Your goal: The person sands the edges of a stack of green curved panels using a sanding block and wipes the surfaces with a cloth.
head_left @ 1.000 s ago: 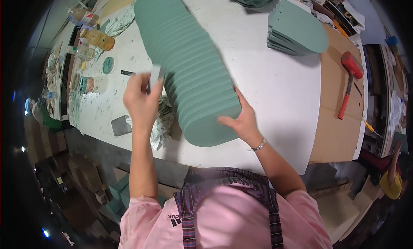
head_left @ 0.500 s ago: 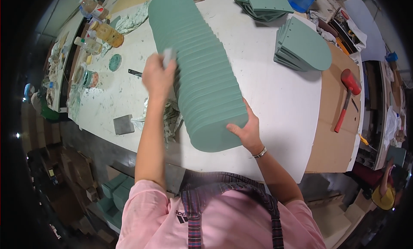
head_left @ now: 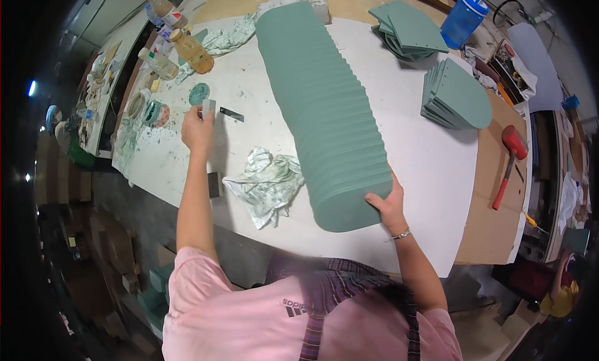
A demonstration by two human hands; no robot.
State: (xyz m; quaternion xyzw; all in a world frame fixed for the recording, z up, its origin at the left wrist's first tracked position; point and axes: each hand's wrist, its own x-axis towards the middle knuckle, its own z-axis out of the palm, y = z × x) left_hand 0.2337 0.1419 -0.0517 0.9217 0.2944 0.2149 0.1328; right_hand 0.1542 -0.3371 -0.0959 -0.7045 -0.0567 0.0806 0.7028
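A long row of overlapping green panels (head_left: 334, 121) with rounded ends lies across the table. My right hand (head_left: 391, 206) grips the near right corner of that row, thumb on top and fingers hidden along the side. Off to the left, my left hand (head_left: 197, 131) pinches a small light-grey block (head_left: 209, 109), away from the panels. Close by it are a round lid with green paste (head_left: 199, 93) and a dark flat blade-like tool (head_left: 231, 114). A stained white cloth (head_left: 265, 185) lies crumpled between my left forearm and the panels, near a dark grey block (head_left: 215, 185).
Bottles (head_left: 191, 51) and a paste-smeared jar (head_left: 156, 113) stand at the left. Two fanned stacks of green panels (head_left: 458, 96) lie at the far right, near a blue bottle (head_left: 464, 19). A red mallet (head_left: 510, 161) rests on brown board at the right edge.
My left hand has moved left, off the row's left edge to beside the paste lid, with the small block still in it. My right hand keeps its grip. The whole view has shifted.
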